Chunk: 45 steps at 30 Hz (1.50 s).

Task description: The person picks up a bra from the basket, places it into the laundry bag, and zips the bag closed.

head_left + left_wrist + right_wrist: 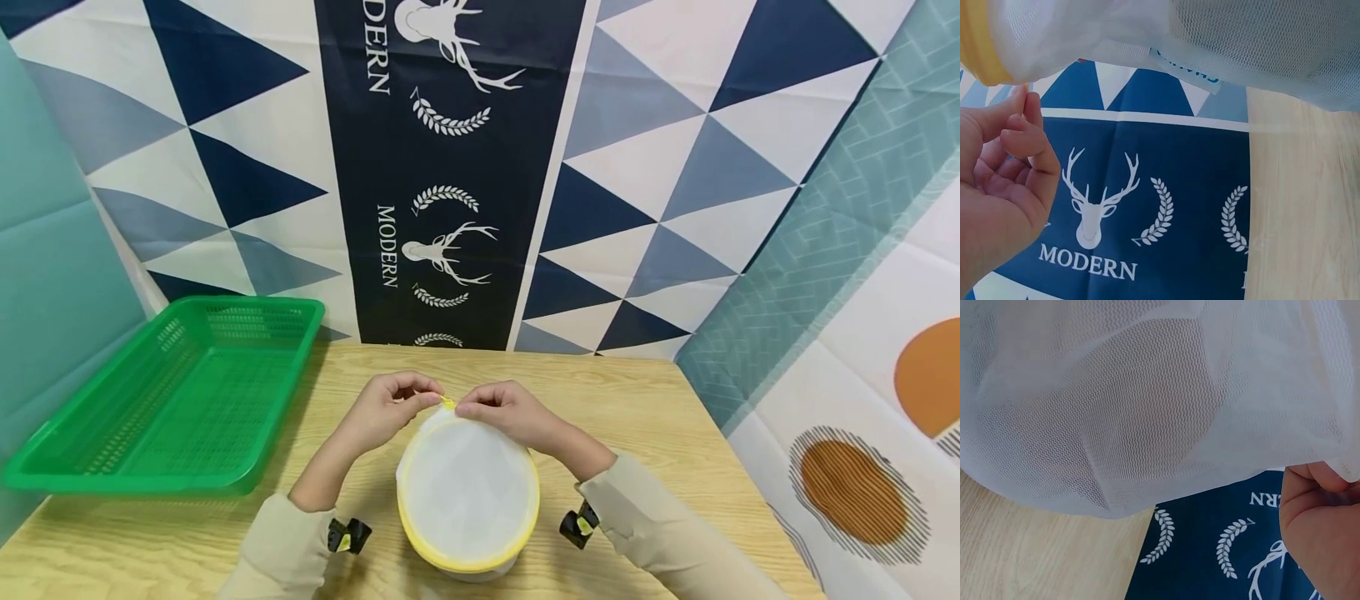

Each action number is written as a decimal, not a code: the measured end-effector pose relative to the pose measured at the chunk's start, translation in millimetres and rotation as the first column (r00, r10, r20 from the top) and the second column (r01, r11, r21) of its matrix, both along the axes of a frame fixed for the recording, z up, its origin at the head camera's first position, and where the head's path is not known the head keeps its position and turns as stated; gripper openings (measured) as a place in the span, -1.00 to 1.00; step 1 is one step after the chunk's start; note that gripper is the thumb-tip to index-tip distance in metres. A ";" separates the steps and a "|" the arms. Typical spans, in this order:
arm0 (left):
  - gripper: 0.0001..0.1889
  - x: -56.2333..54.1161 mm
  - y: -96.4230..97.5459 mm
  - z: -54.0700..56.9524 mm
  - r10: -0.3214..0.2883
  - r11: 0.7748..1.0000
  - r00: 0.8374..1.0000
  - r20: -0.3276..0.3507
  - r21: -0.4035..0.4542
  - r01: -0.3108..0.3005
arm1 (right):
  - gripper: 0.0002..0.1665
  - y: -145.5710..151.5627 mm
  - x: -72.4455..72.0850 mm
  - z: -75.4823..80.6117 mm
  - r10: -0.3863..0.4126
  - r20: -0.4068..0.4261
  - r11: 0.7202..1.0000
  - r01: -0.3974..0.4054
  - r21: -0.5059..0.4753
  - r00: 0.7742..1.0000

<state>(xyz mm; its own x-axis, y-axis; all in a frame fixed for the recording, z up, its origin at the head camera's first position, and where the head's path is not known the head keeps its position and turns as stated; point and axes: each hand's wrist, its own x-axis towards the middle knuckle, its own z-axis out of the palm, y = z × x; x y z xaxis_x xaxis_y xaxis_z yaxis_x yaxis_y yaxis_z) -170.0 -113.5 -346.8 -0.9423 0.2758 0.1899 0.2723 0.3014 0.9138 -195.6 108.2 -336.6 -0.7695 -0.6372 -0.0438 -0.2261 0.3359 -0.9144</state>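
Note:
A white mesh laundry bag (471, 492) with a yellow-trimmed round top stands on the table; its netting (1260, 44) fills the upper part of the left wrist view. At the far side of the rim, the left hand (390, 408) pinches a small yellow tab (447, 402), possibly the zipper pull. Just beside it, the right hand (513, 412) pinches the white fabric by the rim. From the right wrist, its thumb and fingers (1329, 475) show at the edge of the mesh (1147, 412). Whatever lies inside the bag is hidden.
A green plastic basket (262, 467) with perforated sides sits at the left of the wooden table (630, 417). Behind the table hangs a patterned cloth (442, 167) with deer heads and triangles. A white label with blue print (1185, 70) is on the bag's side.

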 end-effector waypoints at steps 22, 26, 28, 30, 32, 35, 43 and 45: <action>-0.64 3.1 -5.0 9.6 -0.125 0.992 0.983 0.134 0.043 0.120 | -0.66 -1.8 4.3 2.2 -0.007 -0.008 1.000 0.007 -0.010 1.000; -0.67 2.8 -3.0 9.5 -0.112 0.993 0.986 0.126 0.034 0.109 | -0.62 -1.8 2.9 1.4 0.006 -0.002 1.000 -0.006 -0.013 1.000; -0.68 2.7 -2.1 9.6 -0.104 0.995 0.988 0.115 0.023 0.102 | -0.62 -1.4 2.2 1.1 0.020 0.000 1.000 -0.020 -0.014 1.000; -0.69 2.7 -1.2 9.6 -0.091 0.996 0.990 0.108 0.014 0.090 | -0.63 -1.1 1.8 1.1 0.030 0.003 1.000 -0.030 -0.010 1.000; -0.71 2.9 -0.4 9.9 -0.079 0.997 0.991 0.107 0.007 0.079 | -0.64 -0.8 1.9 1.6 0.034 0.001 0.999 -0.034 0.000 0.999; -0.74 3.0 -0.1 9.6 -0.078 0.997 0.992 0.096 0.007 0.078 | -0.67 -0.4 2.7 3.5 0.026 -0.006 1.000 -0.026 0.015 1.000; -0.73 2.8 0.4 9.7 -0.113 0.994 0.988 0.107 0.018 0.111 | -0.71 1.1 6.1 6.5 0.025 -0.012 1.000 -0.025 0.016 1.000; -0.70 2.5 -0.5 10.3 -0.121 0.993 0.985 0.122 0.016 0.120 | -0.71 1.0 6.6 6.5 0.026 -0.018 1.000 -0.026 0.010 0.999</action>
<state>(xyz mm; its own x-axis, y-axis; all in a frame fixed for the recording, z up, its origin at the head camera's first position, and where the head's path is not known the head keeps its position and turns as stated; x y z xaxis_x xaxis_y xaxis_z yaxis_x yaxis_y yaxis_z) -167.5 -114.0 -336.5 -0.9186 0.3875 0.0779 0.1921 0.2654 0.9448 -189.0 109.3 -330.0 -0.7531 -0.6569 -0.0360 -0.2515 0.3381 -0.9069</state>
